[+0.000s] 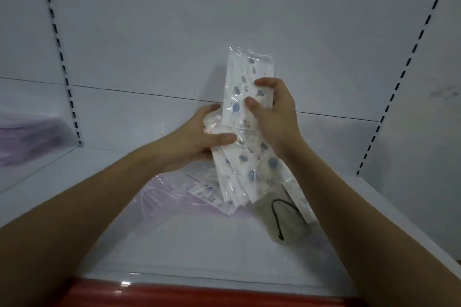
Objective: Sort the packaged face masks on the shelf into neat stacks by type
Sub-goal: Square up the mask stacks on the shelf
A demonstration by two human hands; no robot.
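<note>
Both hands hold a bundle of printed face mask packs (245,117), white with blue patterns, in clear wrappers, raised above the white shelf (174,244). My left hand (199,139) grips the bundle's left side near its middle. My right hand (272,112) clasps the upper pack from the right, thumb and fingers on its front. Below the bundle lie more printed packs (207,189), a pink mask pack (159,197) and a grey mask pack with a black ear loop (279,219), all flat on the shelf.
A stack of purple packs (27,137) sits in the neighbouring shelf bay at far left, behind a slotted upright (67,82). Another slotted upright (399,77) bounds the right. A red price strip (174,294) runs along the shelf's front edge.
</note>
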